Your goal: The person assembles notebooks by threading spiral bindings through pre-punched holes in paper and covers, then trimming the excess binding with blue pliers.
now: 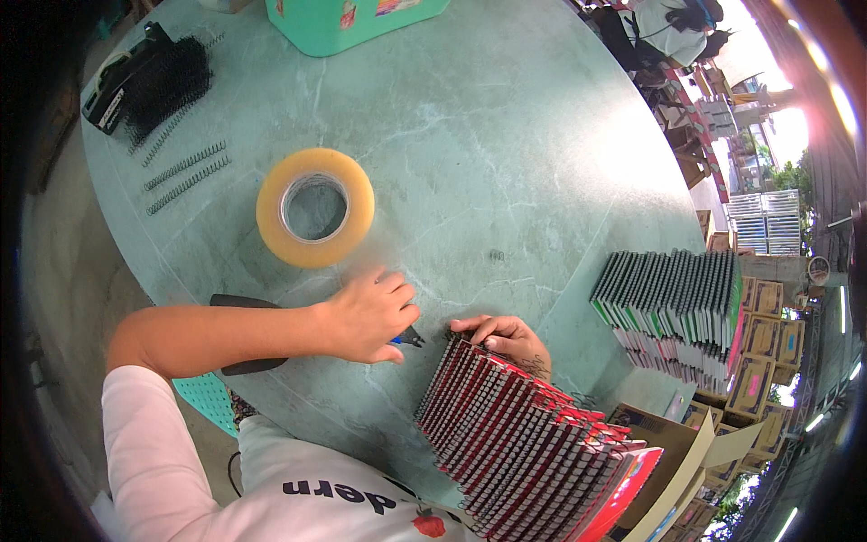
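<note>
My left hand (375, 316) is closed around small blue-handled pliers (410, 339), whose dark jaws point toward the notebooks; most of the handle is hidden in the palm. Close by on the right, my right hand (502, 338) touches the far end of a stack of red spiral-bound notebooks (519, 425), thumb and fingers bent at the wire coil ends. What those fingertips pinch, if anything, I cannot make out. The red stack lies with its rows of dark coils facing up. A short coil piece (497, 256) lies beyond my right hand.
A wide tape roll (271, 212) lies beyond my left hand. Loose wire coils (188, 172) and a black holder (126, 81) are far left. A green container (352, 27) stands at the back. More spiral notebooks (668, 307) and an open carton (673, 470) are right. A dark object (248, 366) lies under my left forearm.
</note>
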The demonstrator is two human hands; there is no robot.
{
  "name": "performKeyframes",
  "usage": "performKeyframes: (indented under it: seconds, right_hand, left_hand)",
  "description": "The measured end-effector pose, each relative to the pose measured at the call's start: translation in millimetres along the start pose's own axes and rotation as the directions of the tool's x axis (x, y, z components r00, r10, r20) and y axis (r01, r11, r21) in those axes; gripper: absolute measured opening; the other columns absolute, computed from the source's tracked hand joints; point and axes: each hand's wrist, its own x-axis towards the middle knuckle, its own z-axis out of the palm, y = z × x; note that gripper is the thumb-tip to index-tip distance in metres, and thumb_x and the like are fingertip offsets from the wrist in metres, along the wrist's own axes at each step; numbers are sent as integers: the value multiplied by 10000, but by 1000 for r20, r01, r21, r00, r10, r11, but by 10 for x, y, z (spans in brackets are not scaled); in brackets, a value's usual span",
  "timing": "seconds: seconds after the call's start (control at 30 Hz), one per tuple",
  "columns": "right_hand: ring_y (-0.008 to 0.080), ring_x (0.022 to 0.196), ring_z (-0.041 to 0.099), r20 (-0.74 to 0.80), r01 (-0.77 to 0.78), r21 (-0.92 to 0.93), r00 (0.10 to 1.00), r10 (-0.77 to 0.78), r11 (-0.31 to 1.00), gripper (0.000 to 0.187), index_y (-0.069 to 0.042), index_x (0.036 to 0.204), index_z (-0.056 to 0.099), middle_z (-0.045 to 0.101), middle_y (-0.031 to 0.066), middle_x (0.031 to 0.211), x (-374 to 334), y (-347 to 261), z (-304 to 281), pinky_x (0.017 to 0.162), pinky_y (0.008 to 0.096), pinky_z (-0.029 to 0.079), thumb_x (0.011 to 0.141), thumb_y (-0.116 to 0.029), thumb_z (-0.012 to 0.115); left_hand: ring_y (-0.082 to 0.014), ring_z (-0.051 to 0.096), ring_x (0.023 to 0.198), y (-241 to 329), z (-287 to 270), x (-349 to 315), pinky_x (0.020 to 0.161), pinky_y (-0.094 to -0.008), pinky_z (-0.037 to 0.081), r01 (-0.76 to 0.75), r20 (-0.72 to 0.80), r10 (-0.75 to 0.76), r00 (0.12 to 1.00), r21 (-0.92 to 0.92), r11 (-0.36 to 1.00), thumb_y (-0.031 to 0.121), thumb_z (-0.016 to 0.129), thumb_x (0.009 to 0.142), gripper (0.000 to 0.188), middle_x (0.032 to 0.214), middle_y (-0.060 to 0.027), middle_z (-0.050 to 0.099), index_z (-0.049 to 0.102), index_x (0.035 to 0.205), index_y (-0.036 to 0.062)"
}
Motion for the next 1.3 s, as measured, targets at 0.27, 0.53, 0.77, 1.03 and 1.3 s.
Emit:
performKeyframes:
  seconds: [0.27,0.53,0.77,1.03,1.3]
  right_hand:
    - [196,1019,585,-65,104,-272,990,-126,957,120,12,796,640,610,165,1142,68,36,-129,912,303,449,774,114,579]
    - [264,1128,544,-402,540,-59,757,-514,840,164,0,976,590,592,155,1168,-11,188,-495,1017,398,402,845,77,527]
    - [126,863,571,-537,71,-430,782,-318,900,137,-14,984,620,607,52,971,-592,217,-414,738,248,487,853,2,583]
    - [104,735,536,-495,-121,-740,765,-412,662,447,-45,1092,637,572,4,834,-293,87,-197,691,230,437,667,13,760]
    - [109,785,559,-475,-83,-773,733,-488,629,388,-47,1038,655,596,25,860,-256,154,-250,702,240,454,669,46,731]
  left_hand:
    - [-370,463,1140,-226,-64,1304,916,-450,425,198,-382,-237,893,-139,970,185,647,786,425,1225,-213,483,540,1168,34]
    - [-295,538,1048,-138,630,1541,861,-399,473,-156,-367,125,922,-55,986,110,550,786,159,1053,-124,591,622,900,27]
    - [-280,552,901,3,119,785,750,-372,497,-89,55,112,992,-317,944,59,604,752,147,875,-102,554,599,894,22]
    - [-285,559,906,254,242,655,728,-377,512,-53,57,77,995,-339,939,46,596,747,123,886,-110,549,549,857,17]
    - [-301,554,865,352,280,679,712,-382,510,-93,-129,45,991,-397,913,27,539,753,81,866,-121,559,526,832,19]
